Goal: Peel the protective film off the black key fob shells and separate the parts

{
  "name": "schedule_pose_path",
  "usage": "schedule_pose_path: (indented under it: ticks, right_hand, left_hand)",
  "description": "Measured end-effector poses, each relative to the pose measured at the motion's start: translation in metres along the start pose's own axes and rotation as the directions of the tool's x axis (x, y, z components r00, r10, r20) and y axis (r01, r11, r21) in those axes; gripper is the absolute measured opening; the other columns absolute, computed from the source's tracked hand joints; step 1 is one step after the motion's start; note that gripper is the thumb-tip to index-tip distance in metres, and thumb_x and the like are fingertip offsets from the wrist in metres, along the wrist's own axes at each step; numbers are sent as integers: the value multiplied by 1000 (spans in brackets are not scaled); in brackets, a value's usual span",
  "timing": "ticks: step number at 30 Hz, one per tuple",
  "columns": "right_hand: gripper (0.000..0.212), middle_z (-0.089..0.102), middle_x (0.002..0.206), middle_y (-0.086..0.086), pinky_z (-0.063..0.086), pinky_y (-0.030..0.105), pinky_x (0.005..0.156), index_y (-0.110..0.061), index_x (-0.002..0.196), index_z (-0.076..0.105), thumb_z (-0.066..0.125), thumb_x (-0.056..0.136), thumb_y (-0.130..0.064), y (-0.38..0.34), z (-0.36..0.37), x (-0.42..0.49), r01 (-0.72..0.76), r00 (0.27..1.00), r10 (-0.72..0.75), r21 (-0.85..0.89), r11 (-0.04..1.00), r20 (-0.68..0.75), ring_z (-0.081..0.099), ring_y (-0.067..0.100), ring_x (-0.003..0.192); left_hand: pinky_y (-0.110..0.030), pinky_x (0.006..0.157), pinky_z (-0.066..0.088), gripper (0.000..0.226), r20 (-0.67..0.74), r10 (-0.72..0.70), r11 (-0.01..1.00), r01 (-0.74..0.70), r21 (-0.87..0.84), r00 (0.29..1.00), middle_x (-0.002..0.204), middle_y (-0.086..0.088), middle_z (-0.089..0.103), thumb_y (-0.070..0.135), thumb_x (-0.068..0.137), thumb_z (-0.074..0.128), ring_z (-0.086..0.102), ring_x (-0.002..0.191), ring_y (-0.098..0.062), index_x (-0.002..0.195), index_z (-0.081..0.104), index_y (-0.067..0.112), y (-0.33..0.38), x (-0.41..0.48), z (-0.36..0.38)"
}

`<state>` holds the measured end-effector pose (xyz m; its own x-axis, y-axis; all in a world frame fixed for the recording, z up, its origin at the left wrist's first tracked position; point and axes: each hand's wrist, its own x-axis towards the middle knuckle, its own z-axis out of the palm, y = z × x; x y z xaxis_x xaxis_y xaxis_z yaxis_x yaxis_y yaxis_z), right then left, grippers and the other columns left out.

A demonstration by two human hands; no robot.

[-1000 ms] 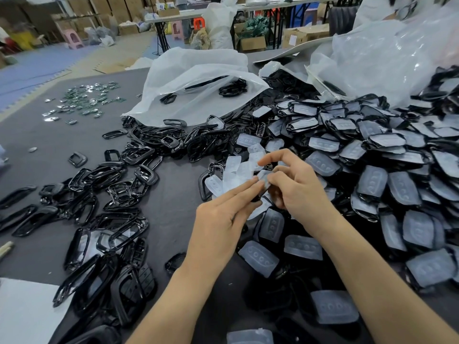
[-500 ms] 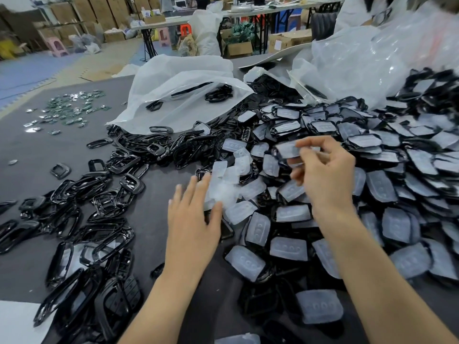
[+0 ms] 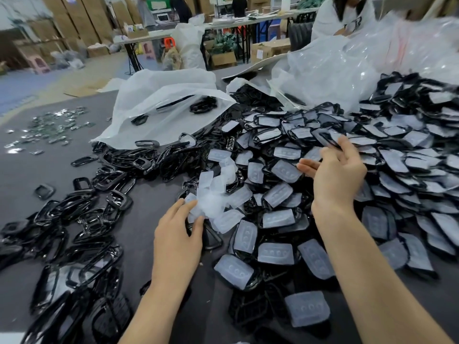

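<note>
Left hand (image 3: 177,234) lay flat at frame centre, fingers loose, touching the heap of peeled film (image 3: 211,202). Right hand (image 3: 339,175) was up at centre right, thumb spread from the fingers. Its fingertips (image 3: 345,145) were at a black shell (image 3: 324,136) on the film-covered pile (image 3: 275,253). Grip unclear, blurred. The shell's long axis ran upper left to lower right, and the right hand was nearer. Bare frames (image 3: 119,201) lay left on the table (image 3: 141,232).

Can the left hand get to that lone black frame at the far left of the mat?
Probably yes. The left hand is open, just touching the film scraps, and the lone frame lies uncovered on the mat. Only the low heap of frames lies between them.
</note>
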<state>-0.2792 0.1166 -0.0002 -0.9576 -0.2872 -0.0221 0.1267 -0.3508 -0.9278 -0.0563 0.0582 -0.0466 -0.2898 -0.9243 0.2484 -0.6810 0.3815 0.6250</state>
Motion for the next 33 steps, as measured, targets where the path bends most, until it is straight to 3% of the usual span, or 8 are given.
schedule_pose_path:
  ticks: [8,12,15,18,22,25,28,33]
  right_hand:
    - [29,64,98,0,55,24,59,-6,120,60,48,95,-4,-1,2,-5,-12,1000,12,2,1000,16,65,11,55]
    - [25,71,73,8,54,23,57,-3,86,70,46,92,4,-3,8,-23,-22,940,6,43,999,342,66,18,60]
    - [30,69,71,15,54,25,56,-1,78,70,44,91,8,6,15,-46,-18,751,31,-26,1000,660,65,20,58]
    - [31,67,67,18,53,28,53,1,75,70,43,88,12,18,17,-60,98,623,17,-100,990,782,65,24,56]
    - [30,68,68,18,51,26,53,0,74,71,45,84,11,23,17,-64,170,582,-2,-119,978,813,65,26,57]
    - [31,69,69,14,52,26,53,-3,71,72,46,83,9,23,16,-63,192,567,-11,-119,974,824,65,25,57]
    - [32,69,68,9,52,26,53,-5,69,71,45,83,9,23,16,-62,171,550,13,-128,977,835,64,23,56]
    - [28,68,65,2,51,27,51,-1,68,69,44,79,4,20,16,-61,133,532,45,-135,982,845,61,20,54]
  left_hand:
    - [-29,113,28,38,-25,30,1000,-29,10,999,145,0,48,17,94,59,37,139,-18,132,58,20,-1,0,2]
    - [-2,106,21,42,-191,156,970,-186,-155,969,140,11,52,15,94,60,40,135,-3,133,55,26,6,-2,-2]
    - [-16,87,51,43,89,12,640,61,-766,996,122,3,68,38,91,59,66,110,-13,132,55,26,18,-5,-3]
    - [-27,67,58,62,354,-52,329,351,-877,934,102,-16,73,54,74,54,73,86,-30,118,61,11,26,-3,-4]
    - [-21,58,55,38,373,-73,366,373,-853,925,79,-20,57,45,76,58,71,66,-21,83,79,14,26,-2,-4]
    - [-18,58,54,26,395,-60,348,390,-853,917,88,-17,42,37,78,61,69,63,-18,83,79,18,24,-3,-4]
    - [-18,60,54,23,372,-59,338,369,-866,926,68,-11,39,32,78,62,67,61,-17,82,79,17,23,-2,-4]
    - [-18,60,54,22,336,-55,318,335,-887,940,77,-1,71,29,78,62,66,63,-10,86,80,18,21,0,-5]
